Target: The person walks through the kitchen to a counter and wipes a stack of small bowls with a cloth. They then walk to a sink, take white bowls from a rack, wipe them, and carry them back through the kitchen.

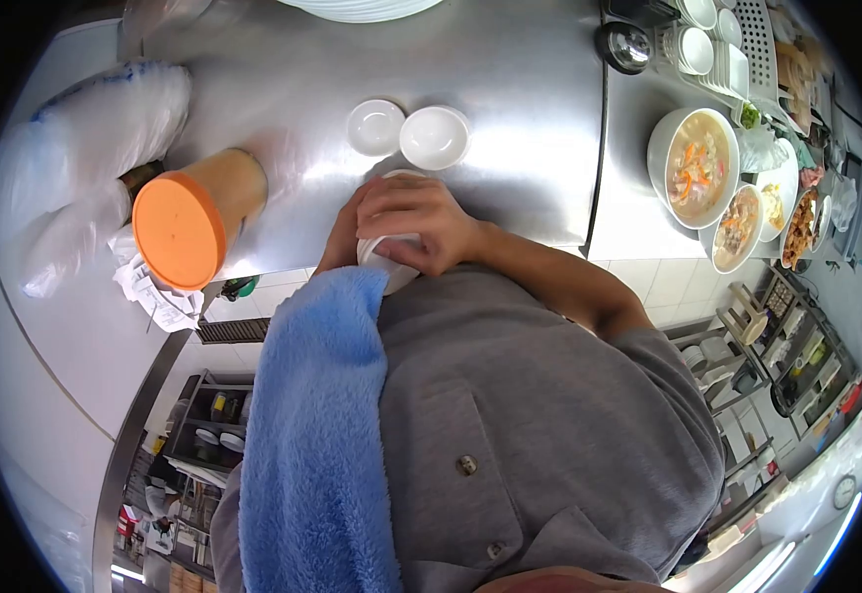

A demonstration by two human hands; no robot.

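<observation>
In front of my chest, my right hand [419,222] wraps over white bowls [398,259], fingers curled across them. Pressed against the same bowls on the far side is my left hand [340,237], mostly hidden behind the right one and a blue towel. White rims show above and below the fingers; how many bowls are held cannot be made out. The blue towel [322,425] hangs along my left side and covers the left forearm. Just beyond my hands, a small white dish [375,127] and a white bowl [435,137] sit side by side on the steel counter [520,89].
An orange-lidded tub [179,230] stands at the left, beside plastic bags [115,114] and crumpled paper [159,296]. White plates [362,8] are at the far edge. Rightward are soup bowls [693,168], a dark domed object [625,47] and a rack of small dishes [712,59].
</observation>
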